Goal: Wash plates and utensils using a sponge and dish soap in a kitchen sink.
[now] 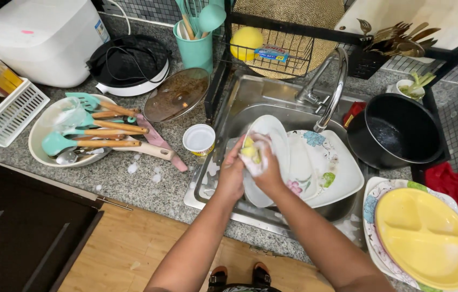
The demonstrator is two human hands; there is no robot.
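Note:
Over the steel sink [250,94], my left hand [232,176] grips the left rim of a white round plate [278,138] and holds it tilted on edge. My right hand [265,167] presses a soapy yellow sponge [250,151] against the plate's face. Foam covers the sponge and my fingers. Behind the plate, two white flowered square plates [329,167] lean in the basin under the curved tap [333,89].
A black pot [394,135] sits right of the sink; a yellow divided plate [426,238] tops a stack at the right. On the left counter are a small white cup [199,139], a glass lid [177,94], and a bowl of teal utensils [80,130]. A dish rack [277,40] stands behind.

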